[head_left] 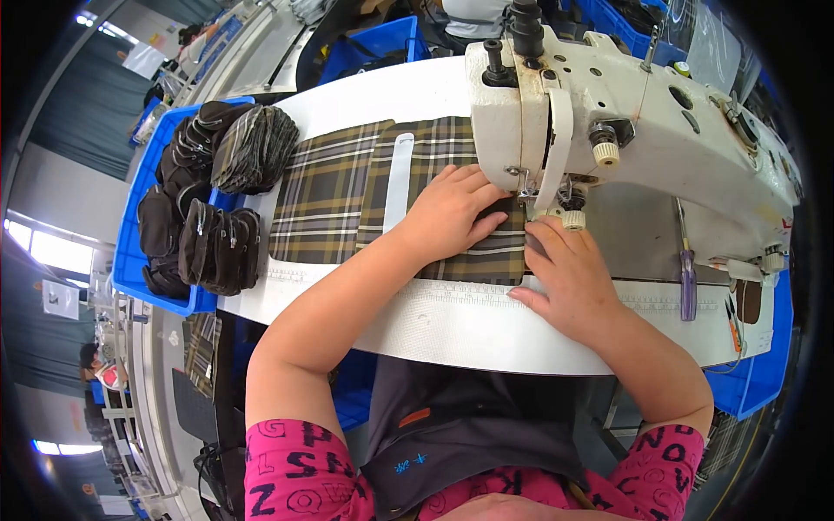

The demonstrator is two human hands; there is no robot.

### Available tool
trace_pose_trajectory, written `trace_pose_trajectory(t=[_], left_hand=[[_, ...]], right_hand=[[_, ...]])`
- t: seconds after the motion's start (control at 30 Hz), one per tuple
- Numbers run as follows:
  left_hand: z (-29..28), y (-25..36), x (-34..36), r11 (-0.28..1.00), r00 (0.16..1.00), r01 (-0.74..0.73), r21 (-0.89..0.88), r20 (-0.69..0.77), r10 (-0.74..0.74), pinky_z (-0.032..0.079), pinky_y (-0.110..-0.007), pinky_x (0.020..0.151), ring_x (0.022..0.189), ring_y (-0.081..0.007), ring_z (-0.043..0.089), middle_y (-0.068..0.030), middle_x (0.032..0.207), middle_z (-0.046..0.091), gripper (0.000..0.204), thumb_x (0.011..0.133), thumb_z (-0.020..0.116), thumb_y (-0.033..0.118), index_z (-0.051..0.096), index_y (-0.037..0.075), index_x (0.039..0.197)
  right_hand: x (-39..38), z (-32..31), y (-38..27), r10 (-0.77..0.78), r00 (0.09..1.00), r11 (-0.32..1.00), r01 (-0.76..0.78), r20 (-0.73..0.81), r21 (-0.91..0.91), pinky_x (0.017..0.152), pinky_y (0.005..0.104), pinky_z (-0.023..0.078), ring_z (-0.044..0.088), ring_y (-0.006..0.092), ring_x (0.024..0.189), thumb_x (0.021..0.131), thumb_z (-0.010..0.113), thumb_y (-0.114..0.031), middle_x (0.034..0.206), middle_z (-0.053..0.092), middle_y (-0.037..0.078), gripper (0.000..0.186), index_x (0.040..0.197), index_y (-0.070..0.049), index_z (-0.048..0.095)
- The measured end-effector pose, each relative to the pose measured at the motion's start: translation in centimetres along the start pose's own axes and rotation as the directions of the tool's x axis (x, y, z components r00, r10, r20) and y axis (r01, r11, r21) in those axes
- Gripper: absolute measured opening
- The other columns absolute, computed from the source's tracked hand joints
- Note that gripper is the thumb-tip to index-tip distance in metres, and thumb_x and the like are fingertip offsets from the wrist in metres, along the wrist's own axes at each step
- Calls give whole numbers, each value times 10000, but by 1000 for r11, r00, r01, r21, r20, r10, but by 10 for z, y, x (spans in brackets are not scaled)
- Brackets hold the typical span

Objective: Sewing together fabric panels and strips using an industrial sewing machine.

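Note:
A brown-and-black plaid fabric panel (486, 265) lies under the head of a white sewing machine (608, 104). My left hand (447, 213) rests flat on it with the thumb apart, fingertips close to the presser foot. My right hand (569, 282) is at the panel's right edge, its bent fingers beside the needle area and its thumb spread out on the white table (452, 334). A pale strip (400, 182) lies on the plaid cloth left of my left hand. Another plaid panel (321, 200) spreads further left. The machine head hides the needle point.
At the left, a blue bin (122, 265) holds dark zippered pouches (156, 221) and a bundle of plaid pieces (254, 149). A purple-handled screwdriver (687, 286) and orange-handled snips (735, 333) lie right of the machine. Another blue bin (408, 36) stands beyond the table.

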State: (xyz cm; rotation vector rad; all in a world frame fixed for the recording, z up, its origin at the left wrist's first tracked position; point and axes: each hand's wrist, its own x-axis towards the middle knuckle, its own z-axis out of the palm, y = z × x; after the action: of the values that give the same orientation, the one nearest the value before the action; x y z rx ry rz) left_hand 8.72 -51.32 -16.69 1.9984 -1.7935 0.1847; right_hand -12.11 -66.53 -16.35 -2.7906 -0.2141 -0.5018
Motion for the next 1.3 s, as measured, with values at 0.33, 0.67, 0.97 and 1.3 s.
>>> trace_pose_trajectory(t=[0.33,0.67,0.97,1.3], left_hand=[[-6,60,-47,997,1000,-11,-79,-15,10,539,-401,901,1200,-284,660,-59,1276,712,363,780,834,170,761,92,1127],[-1,59,-49,990,986,-140,29,-87,142,525,-381,826,930,-215,640,-4,999,674,335,699,817,115,767,114,1030],[-6,60,-46,993,993,-108,-54,-61,105,523,-401,874,1017,-247,637,-29,1082,686,288,763,809,124,761,94,1045],[-3,56,-42,951,987,156,-267,85,-139,420,-473,1145,1414,-361,498,-109,1451,612,419,869,755,83,720,88,1286]], right_hand=[[-18,-2,-20,-133,989,984,140,61,-113,796,387,424,547,241,888,839,802,-338,895,613,38,404,1129,-63,739],[-24,-5,-27,-215,975,967,220,53,-127,722,368,433,556,214,768,842,762,-242,747,587,18,386,1162,-25,754],[-21,-5,-17,-173,985,969,170,-2,-177,682,355,412,534,200,743,780,688,-120,728,536,6,412,1172,-13,752],[-21,-4,-13,-138,989,973,145,51,-180,672,361,410,533,206,749,800,693,-109,749,540,17,423,1212,-29,748]])
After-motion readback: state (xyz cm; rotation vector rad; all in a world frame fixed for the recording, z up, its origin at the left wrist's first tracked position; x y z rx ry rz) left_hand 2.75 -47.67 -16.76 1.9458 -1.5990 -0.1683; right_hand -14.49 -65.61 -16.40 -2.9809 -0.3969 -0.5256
